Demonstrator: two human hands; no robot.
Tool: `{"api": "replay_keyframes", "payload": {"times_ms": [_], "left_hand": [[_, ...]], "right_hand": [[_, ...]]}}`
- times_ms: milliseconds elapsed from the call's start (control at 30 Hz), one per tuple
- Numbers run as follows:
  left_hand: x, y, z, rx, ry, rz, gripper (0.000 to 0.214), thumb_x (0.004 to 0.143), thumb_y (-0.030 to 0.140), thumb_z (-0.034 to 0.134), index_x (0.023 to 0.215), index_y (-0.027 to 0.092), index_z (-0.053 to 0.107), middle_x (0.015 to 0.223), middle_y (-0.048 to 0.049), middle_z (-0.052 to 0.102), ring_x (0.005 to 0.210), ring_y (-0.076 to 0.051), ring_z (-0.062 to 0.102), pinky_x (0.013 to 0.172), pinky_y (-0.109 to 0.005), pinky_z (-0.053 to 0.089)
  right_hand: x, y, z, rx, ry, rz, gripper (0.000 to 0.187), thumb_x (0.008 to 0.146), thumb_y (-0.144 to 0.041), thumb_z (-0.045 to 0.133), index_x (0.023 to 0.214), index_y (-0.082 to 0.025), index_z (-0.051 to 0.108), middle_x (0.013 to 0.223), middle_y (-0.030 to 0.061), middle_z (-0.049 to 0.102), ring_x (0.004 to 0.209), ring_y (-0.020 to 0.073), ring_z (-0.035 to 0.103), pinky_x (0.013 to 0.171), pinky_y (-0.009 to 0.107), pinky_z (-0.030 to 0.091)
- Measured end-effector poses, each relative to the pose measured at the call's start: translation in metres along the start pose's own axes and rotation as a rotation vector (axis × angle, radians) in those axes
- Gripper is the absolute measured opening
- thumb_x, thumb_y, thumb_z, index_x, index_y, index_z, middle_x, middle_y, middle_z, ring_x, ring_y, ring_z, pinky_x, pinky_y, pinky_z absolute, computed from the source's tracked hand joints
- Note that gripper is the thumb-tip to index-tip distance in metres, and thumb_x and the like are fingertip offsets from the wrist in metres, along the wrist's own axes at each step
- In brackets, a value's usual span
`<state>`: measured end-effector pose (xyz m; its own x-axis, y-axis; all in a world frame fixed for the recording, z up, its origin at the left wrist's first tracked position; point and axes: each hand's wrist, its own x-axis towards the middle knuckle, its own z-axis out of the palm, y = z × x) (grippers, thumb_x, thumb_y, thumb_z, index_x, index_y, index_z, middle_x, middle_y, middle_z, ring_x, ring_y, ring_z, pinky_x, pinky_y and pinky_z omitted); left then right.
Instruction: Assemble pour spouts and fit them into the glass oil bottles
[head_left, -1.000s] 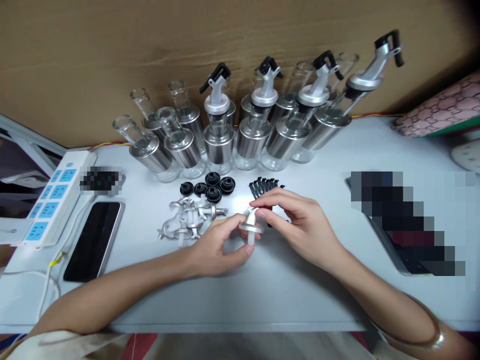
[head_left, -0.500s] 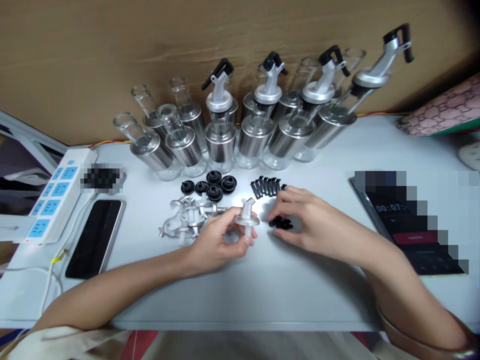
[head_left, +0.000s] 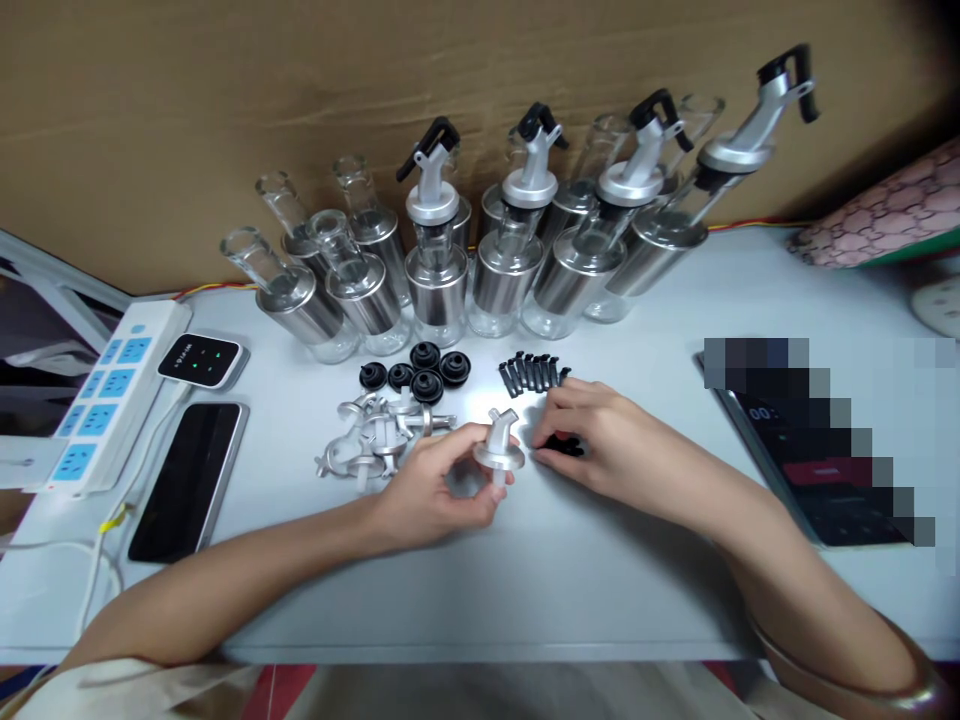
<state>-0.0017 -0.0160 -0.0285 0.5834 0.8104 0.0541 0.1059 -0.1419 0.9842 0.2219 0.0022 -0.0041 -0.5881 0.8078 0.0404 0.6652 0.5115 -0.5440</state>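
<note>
Between the thumb and fingers of my left hand [head_left: 450, 485] is a silver pourer spout [head_left: 501, 445], upright with its pale stem pointing down. My right hand [head_left: 589, 430] reaches down to a small heap of black parts [head_left: 564, 444], thumb and fingers closed together at its edge. Whether a part is pinched there is hidden. Left of my left hand lies a pile of silver spouts [head_left: 384, 436]. Several black round stoppers [head_left: 426, 386] sit behind that pile. A row of black levers [head_left: 534, 374] lies just beyond my right hand.
Glass bottles with steel sleeves [head_left: 439, 285] stand along the cardboard [head_left: 480, 60] at the back, several wearing pourers. On the left are a power strip [head_left: 105, 400], a small black-and-white device [head_left: 202, 360] and a phone [head_left: 187, 482]. A dark screen [head_left: 817, 470] lies at right.
My right thumb and fingers have closed in over the black heap. The spout in my left hand has turned and tilted slightly. The whole view has shifted a little.
</note>
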Motion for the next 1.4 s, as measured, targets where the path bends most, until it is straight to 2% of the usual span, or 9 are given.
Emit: {"api": "replay_keyframes", "payload": {"times_ms": [100,233,367,467,567,667,833,1167,1400], "left_hand": [[0.001,0.001,0.0,0.015,-0.001,0.011,0.021,0.079,0.02,0.057,0.099,0.015,0.057,0.077,-0.0041,0.067,0.067,-0.013,0.061,0.065,-0.026,0.053],[0.002,0.005,-0.001,0.075,0.0,0.059,0.02,0.076,0.018,0.057,0.095,0.016,0.059,0.072,-0.0017,0.063,0.063,-0.012,0.059,0.063,-0.026,0.051],[0.003,0.007,-0.001,0.124,0.004,0.108,0.021,0.074,0.016,0.058,0.095,0.015,0.06,0.069,-0.0013,0.062,0.061,-0.013,0.058,0.061,-0.026,0.05],[0.003,0.007,-0.001,0.118,-0.004,0.078,0.019,0.075,0.017,0.057,0.094,0.016,0.059,0.071,-0.0021,0.063,0.062,-0.013,0.058,0.062,-0.026,0.051],[0.003,0.008,-0.001,0.089,-0.01,0.05,0.016,0.077,0.019,0.055,0.092,0.016,0.058,0.073,-0.0032,0.064,0.064,-0.013,0.06,0.064,-0.026,0.051],[0.004,0.008,-0.001,0.103,-0.028,0.069,0.016,0.077,0.019,0.054,0.092,0.016,0.058,0.073,-0.003,0.064,0.064,-0.013,0.059,0.064,-0.026,0.051],[0.005,0.01,-0.001,0.164,-0.043,0.11,0.013,0.076,0.018,0.054,0.088,0.016,0.058,0.072,-0.0028,0.064,0.064,-0.013,0.06,0.063,-0.025,0.05],[0.004,0.01,-0.002,0.173,-0.055,0.112,0.01,0.075,0.017,0.054,0.085,0.017,0.055,0.073,-0.0023,0.063,0.065,-0.013,0.059,0.063,-0.025,0.05],[0.004,0.008,-0.002,0.152,-0.05,0.12,0.011,0.075,0.016,0.055,0.085,0.016,0.056,0.073,-0.0023,0.063,0.065,-0.013,0.058,0.064,-0.026,0.05]], "right_hand": [[0.001,-0.006,-0.004,0.088,0.069,-0.003,0.009,0.085,-0.02,0.062,0.078,-0.022,0.067,0.078,0.0045,0.064,0.078,0.0201,0.06,0.07,0.031,0.046],[0.002,-0.017,-0.011,0.312,0.196,0.076,0.009,0.088,-0.024,0.06,0.082,-0.021,0.065,0.083,0.0034,0.069,0.075,0.0161,0.063,0.067,0.027,0.048],[0.003,-0.022,-0.007,0.527,0.321,0.185,0.012,0.089,-0.03,0.059,0.086,-0.02,0.066,0.077,0.0018,0.07,0.069,0.015,0.064,0.064,0.026,0.048],[0.006,-0.024,-0.001,0.612,0.376,0.243,0.017,0.091,-0.032,0.056,0.09,-0.021,0.068,0.072,0.0011,0.067,0.066,0.0141,0.062,0.061,0.026,0.048],[0.009,-0.026,0.002,0.762,0.375,0.269,0.019,0.088,-0.039,0.061,0.091,-0.021,0.066,0.068,0.0,0.065,0.063,0.0137,0.061,0.058,0.025,0.048],[0.011,-0.028,0.003,0.896,0.381,0.273,0.027,0.084,-0.046,0.066,0.081,-0.02,0.059,0.065,-0.0009,0.062,0.061,0.0131,0.061,0.061,0.025,0.05],[0.013,-0.029,0.003,0.916,0.334,0.306,0.031,0.086,-0.048,0.062,0.079,-0.019,0.06,0.066,-0.0001,0.059,0.063,0.013,0.058,0.063,0.025,0.05],[0.012,-0.03,0.004,1.016,0.249,0.3,0.024,0.084,-0.04,0.067,0.076,-0.018,0.063,0.068,-0.0008,0.06,0.063,0.0112,0.058,0.063,0.024,0.049],[0.012,-0.031,0.003,1.127,0.258,0.313,0.025,0.08,-0.038,0.072,0.072,-0.017,0.059,0.061,-0.0024,0.062,0.058,0.0096,0.058,0.059,0.022,0.047]]}}
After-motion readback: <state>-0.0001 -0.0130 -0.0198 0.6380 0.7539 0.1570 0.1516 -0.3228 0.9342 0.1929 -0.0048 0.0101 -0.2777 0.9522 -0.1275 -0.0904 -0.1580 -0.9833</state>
